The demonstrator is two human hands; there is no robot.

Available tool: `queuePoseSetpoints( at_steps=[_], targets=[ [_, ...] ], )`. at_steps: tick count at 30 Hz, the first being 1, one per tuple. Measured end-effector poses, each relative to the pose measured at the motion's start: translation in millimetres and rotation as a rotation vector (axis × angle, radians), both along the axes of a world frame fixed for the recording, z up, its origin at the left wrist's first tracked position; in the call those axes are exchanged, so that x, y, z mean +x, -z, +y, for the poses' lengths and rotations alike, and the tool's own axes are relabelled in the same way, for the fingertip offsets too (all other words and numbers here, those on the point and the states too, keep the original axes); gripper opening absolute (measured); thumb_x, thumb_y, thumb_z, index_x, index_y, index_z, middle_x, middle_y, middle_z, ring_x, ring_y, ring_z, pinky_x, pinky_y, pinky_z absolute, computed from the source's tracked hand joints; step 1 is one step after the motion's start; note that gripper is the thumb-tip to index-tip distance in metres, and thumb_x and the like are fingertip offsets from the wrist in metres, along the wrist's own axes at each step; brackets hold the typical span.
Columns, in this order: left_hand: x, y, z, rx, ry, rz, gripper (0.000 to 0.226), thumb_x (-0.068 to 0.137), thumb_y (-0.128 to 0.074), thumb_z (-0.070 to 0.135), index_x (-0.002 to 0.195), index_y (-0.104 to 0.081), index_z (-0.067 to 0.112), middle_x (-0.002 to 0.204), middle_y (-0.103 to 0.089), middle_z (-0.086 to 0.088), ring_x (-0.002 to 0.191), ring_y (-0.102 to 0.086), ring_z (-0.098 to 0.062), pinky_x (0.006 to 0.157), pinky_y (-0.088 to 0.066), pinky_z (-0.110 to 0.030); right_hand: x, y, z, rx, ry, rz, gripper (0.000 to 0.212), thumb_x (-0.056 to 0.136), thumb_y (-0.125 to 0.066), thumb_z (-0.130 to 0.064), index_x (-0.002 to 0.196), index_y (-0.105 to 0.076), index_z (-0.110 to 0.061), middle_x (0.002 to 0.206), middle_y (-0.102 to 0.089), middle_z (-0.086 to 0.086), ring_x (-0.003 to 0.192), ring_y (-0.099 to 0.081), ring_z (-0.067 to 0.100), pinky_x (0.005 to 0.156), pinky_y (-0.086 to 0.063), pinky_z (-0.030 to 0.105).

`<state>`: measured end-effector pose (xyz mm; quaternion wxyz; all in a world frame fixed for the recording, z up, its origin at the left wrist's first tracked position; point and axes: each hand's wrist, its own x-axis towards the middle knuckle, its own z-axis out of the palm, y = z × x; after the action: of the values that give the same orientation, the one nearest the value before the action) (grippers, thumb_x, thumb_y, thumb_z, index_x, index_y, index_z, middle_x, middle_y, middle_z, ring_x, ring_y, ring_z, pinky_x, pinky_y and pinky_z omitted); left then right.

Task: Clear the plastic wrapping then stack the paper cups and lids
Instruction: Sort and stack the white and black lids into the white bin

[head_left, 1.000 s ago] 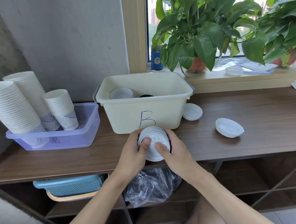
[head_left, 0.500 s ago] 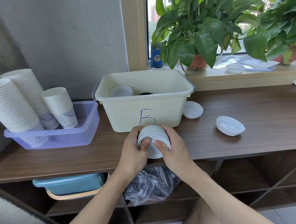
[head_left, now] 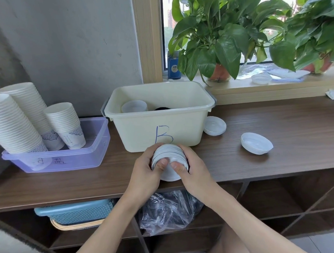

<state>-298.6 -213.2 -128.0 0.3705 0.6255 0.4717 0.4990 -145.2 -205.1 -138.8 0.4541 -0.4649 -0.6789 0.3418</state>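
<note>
Little has shifted over the last second: your left grip (head_left: 145,172) and right grip (head_left: 195,174) stay curled round the lid stack (head_left: 169,153), thumbs squaring it, at 6 o'clock of the cream bin (head_left: 181,130) by the tabletop (head_left: 294,134) edge, so I judge it nearly ready to set down.

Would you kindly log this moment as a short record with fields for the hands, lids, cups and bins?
hands: left hand and right hand both grip one lid stack, thumbs on its face
loose lids: near pile beside the cream bin, far pile farther right
cups: three cup stacks leaning in the purple bin
wrapping: plastic bag below the shelf
</note>
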Motion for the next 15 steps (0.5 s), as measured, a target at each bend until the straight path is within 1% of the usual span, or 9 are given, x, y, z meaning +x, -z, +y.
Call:
queuePoseSetpoints(
  at_steps=[2, 4, 6, 9, 11, 15],
  targets=[
    [1.1, -0.2, -0.1, 0.012, -0.039, -0.024, 0.029, 0.094, -0.062, 0.008, 0.115, -0.061, 0.027, 0.11, -0.071, 0.007, 0.1, -0.065, -0.001, 0.084, -0.046, -0.012, -0.2, -0.1, -0.1, -0.004, -0.003, -0.002, 0.037, 0.093, -0.057, -0.032, 0.129, -0.051, -0.026, 0.12, -0.061, -0.012, 0.114, -0.055, 0.003, 0.096, -0.043, 0.022],
    [1.6, 0.5, 0.9, 0.013, -0.066, -0.035, 0.026, 0.093, -0.063, 0.007, 0.116, -0.061, 0.021, 0.107, -0.071, 0.006, 0.095, -0.065, 0.0, 0.081, -0.046, -0.011, 0.6, -1.1, 0.3, -0.019, -0.014, 0.005, 0.03, 0.095, -0.058, -0.028, 0.125, -0.052, -0.03, 0.117, -0.063, -0.013, 0.111, -0.056, 0.0, 0.092, -0.043, 0.016],
    [2.1, 0.6, 1.0, -0.003, -0.083, -0.019, 0.027, 0.094, -0.062, 0.004, 0.115, -0.059, 0.02, 0.104, -0.069, 0.006, 0.091, -0.063, 0.003, 0.078, -0.045, -0.009, 0.7, -1.4, 0.5, -0.013, -0.004, -0.001, 0.027, 0.095, -0.058, -0.023, 0.12, -0.053, -0.032, 0.113, -0.064, -0.014, 0.106, -0.057, -0.002, 0.087, -0.042, 0.012],
    [4.6, 1.3, 1.1, -0.013, -0.084, -0.002, 0.029, 0.093, -0.059, -0.001, 0.113, -0.057, 0.02, 0.102, -0.069, 0.005, 0.087, -0.062, 0.004, 0.076, -0.045, -0.008, -1.0, 1.2, 0.3, -0.001, 0.048, 0.001, 0.029, 0.093, -0.059, -0.02, 0.121, -0.056, -0.025, 0.112, -0.064, -0.011, 0.105, -0.057, 0.002, 0.087, -0.044, 0.018],
    [7.3, 0.9, 0.7, -0.005, -0.099, 0.002, 0.028, 0.093, -0.058, -0.003, 0.112, -0.058, 0.018, 0.1, -0.069, 0.005, 0.085, -0.061, 0.006, 0.074, -0.044, -0.007, -2.4, 2.6, 0.3, 0.002, 0.067, 0.018, 0.03, 0.093, -0.059, -0.019, 0.123, -0.056, -0.024, 0.113, -0.063, -0.011, 0.106, -0.057, 0.004, 0.088, -0.045, 0.019],
    [8.2, 0.4, 2.8, -0.008, -0.104, 0.004, 0.024, 0.094, -0.058, 0.0, 0.106, -0.058, 0.021, 0.098, -0.069, 0.003, 0.085, -0.061, 0.002, 0.073, -0.045, -0.008, -4.2, 1.5, 1.7, 0.018, 0.084, 0.044, 0.027, 0.093, -0.059, -0.019, 0.119, -0.059, -0.021, 0.111, -0.064, -0.007, 0.104, -0.058, 0.004, 0.085, -0.042, 0.011]
  ],
)
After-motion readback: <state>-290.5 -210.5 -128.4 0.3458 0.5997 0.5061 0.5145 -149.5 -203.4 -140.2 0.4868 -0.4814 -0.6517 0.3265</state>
